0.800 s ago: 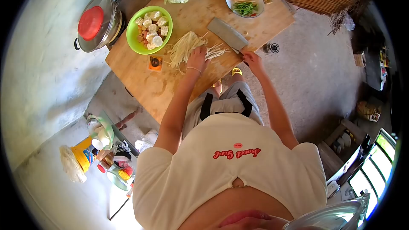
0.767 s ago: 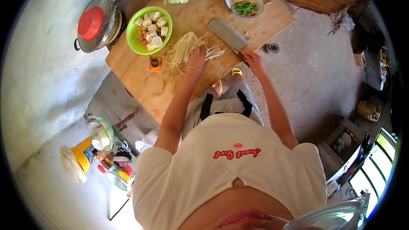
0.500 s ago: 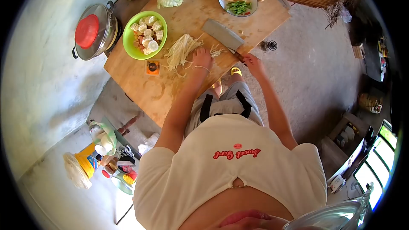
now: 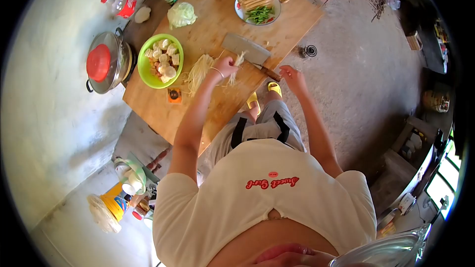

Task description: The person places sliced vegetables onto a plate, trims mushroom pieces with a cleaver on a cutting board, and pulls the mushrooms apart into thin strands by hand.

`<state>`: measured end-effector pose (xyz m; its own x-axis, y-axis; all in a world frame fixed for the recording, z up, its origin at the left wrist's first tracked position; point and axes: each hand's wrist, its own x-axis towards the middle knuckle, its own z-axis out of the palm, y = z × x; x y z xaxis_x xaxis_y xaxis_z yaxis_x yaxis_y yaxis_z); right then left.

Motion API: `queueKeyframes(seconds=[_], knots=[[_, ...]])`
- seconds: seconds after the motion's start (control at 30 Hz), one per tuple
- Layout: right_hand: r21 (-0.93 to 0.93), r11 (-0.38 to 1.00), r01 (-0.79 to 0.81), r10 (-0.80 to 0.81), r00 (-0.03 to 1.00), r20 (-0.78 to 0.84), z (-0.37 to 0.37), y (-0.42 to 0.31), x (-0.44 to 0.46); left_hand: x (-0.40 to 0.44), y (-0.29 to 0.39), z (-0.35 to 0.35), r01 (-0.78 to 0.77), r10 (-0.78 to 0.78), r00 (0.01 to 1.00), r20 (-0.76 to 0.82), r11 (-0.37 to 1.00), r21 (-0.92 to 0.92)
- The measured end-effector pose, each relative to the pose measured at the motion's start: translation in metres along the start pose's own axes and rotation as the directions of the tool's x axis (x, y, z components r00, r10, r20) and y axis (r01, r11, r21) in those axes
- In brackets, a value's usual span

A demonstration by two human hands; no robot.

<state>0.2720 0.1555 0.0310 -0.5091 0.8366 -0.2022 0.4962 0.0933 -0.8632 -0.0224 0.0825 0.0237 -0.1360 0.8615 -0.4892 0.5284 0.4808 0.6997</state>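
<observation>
My left hand (image 4: 226, 67) is raised over the wooden table, closed on a bunch of pale thin strands (image 4: 238, 63) that hang from its fingers. More of these strands lie in a loose pile (image 4: 200, 69) just left of that hand. A wide cleaver (image 4: 245, 48) rests flat on the table, its wooden handle pointing toward the near right edge. Beside the handle's end, my right hand (image 4: 293, 78) is off the cleaver, fingers loosely bent and apart, holding nothing that I can see.
On the table (image 4: 163, 111) stand a green bowl (image 4: 141, 69) of corn pieces and other chunks, a cabbage (image 4: 181, 16), a small orange packet (image 4: 174, 95) and a plate (image 4: 273, 18) of cut sticks and green pieces. A lidded pot (image 4: 116, 71) and bottles stand to the left.
My right hand has let go of the cleaver's handle and moved slightly off it. My left hand has lifted a bunch of strands from the table. The view has shifted a little.
</observation>
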Motion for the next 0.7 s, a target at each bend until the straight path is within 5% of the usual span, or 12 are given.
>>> queueKeyframes(seconds=[0.13,0.2,0.43,0.5,0.63,0.7], knots=[[0.034,0.998,-0.055,0.055,0.999,0.000,-0.003,0.019,-0.005,0.021,0.067,-0.052,-0.024,0.036,0.998,0.046,0.972,-0.235],[0.023,0.996,-0.090,0.090,0.996,0.003,-0.010,0.021,-0.008,0.057,0.089,-0.066,-0.233,0.233,0.972,-0.042,0.973,0.002],[-0.035,0.990,-0.140,0.140,0.990,-0.005,-0.024,0.020,-0.015,0.167,0.140,-0.047,-0.280,0.283,0.957,0.066,0.839,0.466],[0.012,0.988,-0.152,0.152,0.988,-0.003,-0.025,0.024,-0.012,0.174,0.129,-0.045,-0.284,0.469,0.871,-0.147,0.725,0.628],[-0.025,0.994,-0.104,0.103,0.994,-0.031,-0.020,0.012,-0.009,0.102,0.099,-0.077,-0.316,0.500,0.753,-0.427,0.845,0.431],[0.000,1.000,0.000,0.000,0.996,-0.094,-0.014,0.010,0.001,0.068,0.046,-0.083,-0.268,0.345,0.820,-0.457,0.936,0.227]])
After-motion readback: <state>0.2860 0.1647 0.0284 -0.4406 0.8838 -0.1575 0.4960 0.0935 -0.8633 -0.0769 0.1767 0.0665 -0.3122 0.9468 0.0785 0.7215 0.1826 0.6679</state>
